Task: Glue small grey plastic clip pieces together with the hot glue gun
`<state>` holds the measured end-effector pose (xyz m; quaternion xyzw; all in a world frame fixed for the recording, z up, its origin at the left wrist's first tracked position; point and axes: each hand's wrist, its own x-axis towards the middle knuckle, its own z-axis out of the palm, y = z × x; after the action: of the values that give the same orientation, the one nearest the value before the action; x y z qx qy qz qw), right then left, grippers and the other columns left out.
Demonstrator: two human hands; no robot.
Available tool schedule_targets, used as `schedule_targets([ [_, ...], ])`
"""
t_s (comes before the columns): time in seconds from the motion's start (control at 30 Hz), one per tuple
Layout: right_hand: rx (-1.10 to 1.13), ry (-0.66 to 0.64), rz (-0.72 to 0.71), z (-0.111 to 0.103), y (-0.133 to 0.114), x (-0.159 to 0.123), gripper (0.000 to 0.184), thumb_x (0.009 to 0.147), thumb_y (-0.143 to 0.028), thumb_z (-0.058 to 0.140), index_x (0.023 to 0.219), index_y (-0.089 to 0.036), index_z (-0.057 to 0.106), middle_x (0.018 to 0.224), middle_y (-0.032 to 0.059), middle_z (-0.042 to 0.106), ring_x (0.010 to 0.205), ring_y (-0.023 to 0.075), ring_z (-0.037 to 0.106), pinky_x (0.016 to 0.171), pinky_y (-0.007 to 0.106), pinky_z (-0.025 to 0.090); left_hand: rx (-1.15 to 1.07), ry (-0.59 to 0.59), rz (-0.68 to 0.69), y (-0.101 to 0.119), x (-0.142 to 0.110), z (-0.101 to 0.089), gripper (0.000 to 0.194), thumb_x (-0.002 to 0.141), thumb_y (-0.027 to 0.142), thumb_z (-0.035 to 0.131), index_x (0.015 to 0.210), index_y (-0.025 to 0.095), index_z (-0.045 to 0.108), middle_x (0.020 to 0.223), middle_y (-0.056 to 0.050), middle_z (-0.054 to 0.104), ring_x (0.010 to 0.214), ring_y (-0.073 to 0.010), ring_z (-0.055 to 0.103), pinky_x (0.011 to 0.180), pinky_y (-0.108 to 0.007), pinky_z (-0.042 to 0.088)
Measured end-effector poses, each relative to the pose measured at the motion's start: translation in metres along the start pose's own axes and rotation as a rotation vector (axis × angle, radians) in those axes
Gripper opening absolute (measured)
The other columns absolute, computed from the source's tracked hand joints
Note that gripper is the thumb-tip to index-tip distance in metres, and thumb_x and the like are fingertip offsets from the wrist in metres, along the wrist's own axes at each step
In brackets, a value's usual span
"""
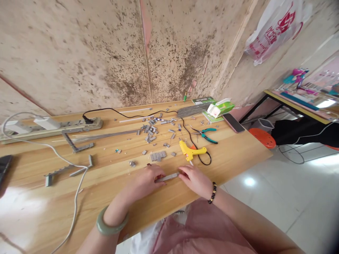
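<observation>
Near the table's front edge, a narrow grey strip (pixel 170 176) made of short pieces spans my two hands. My left hand (pixel 148 179) has its fingers closed around the strip's left end. The fingertips of my right hand (pixel 191 177) pinch its right end. Just beyond lies a row of small grey blocks (pixel 158 155) set side by side. A yellow hot glue gun (pixel 191 150) rests on its side past my right hand, its nozzle pointing away to the left. Loose grey pieces (pixel 149 131) are heaped farther back.
Teal-handled pliers (pixel 209 135), a phone (pixel 233 122) and a tissue pack (pixel 220 107) lie to the right. Thin wires (pixel 196 110) are bundled at the back. Bent grey assemblies (pixel 67 168) and a white cable (pixel 76 197) occupy the left, near a power strip (pixel 96 123).
</observation>
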<state>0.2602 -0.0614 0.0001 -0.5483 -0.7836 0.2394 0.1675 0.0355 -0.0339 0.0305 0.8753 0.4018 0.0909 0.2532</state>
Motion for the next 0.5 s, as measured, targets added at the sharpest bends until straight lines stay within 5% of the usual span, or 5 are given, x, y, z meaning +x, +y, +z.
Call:
schedule_targets([
  [0.27, -0.025, -0.012, -0.075, 0.005, 0.0, -0.004, 0.011, 0.089, -0.016, 0.058, 0.098, -0.017, 0.065, 0.097, 0.0054, 0.064, 0.09, 0.0173, 0.063, 0.084, 0.029, 0.05, 0.037, -0.075, -0.002, -0.004, -0.004, 0.005, 0.015, 0.082, 0.032, 0.056, 0.081, 0.02, 0.066, 0.081, -0.002, 0.067, 0.078, -0.0194, 0.06, 0.069, -0.028, 0.038],
  [0.5, -0.006, 0.006, -0.099, 0.007, 0.003, -0.009, 0.016, 0.09, -0.02, 0.058, 0.103, -0.02, 0.067, 0.098, 0.004, 0.065, 0.089, 0.0164, 0.064, 0.084, 0.028, 0.05, -0.097, 0.039, -0.15, -0.011, -0.001, -0.006, 0.036, 0.093, 0.036, 0.039, 0.072, 0.018, 0.062, 0.068, -0.001, 0.062, 0.062, -0.0147, 0.053, 0.059, -0.026, 0.036],
])
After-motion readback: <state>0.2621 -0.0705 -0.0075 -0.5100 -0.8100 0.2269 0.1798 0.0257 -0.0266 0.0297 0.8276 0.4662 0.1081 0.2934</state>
